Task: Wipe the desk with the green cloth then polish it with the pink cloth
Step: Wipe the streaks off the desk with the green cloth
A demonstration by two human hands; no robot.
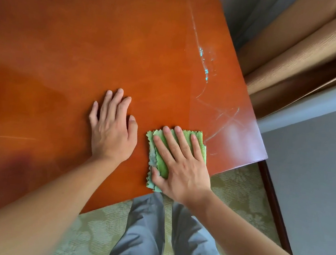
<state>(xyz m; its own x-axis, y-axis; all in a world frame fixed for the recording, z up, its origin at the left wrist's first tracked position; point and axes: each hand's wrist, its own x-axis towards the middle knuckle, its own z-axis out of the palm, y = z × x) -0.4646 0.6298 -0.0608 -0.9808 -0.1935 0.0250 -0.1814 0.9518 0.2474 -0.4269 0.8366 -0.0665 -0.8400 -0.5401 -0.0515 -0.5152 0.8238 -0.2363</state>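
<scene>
The glossy red-brown desk (66, 53) fills most of the view. A folded green cloth (199, 143) lies flat near the desk's front right corner. My right hand (181, 166) presses down on it with fingers spread, covering most of the cloth. My left hand (112, 129) rests flat on the bare desk just left of the cloth, fingers apart and holding nothing. Pale smears and streaks (205, 68) mark the desk surface beyond the cloth, along the right side. No pink cloth is in view.
Tan curtains (309, 51) hang beyond the desk's right edge. A grey wall (313, 186) with a dark wooden skirting (275, 206) runs on the right. Below the desk's front edge are patterned green carpet (239, 194) and my legs in grey trousers (150, 240).
</scene>
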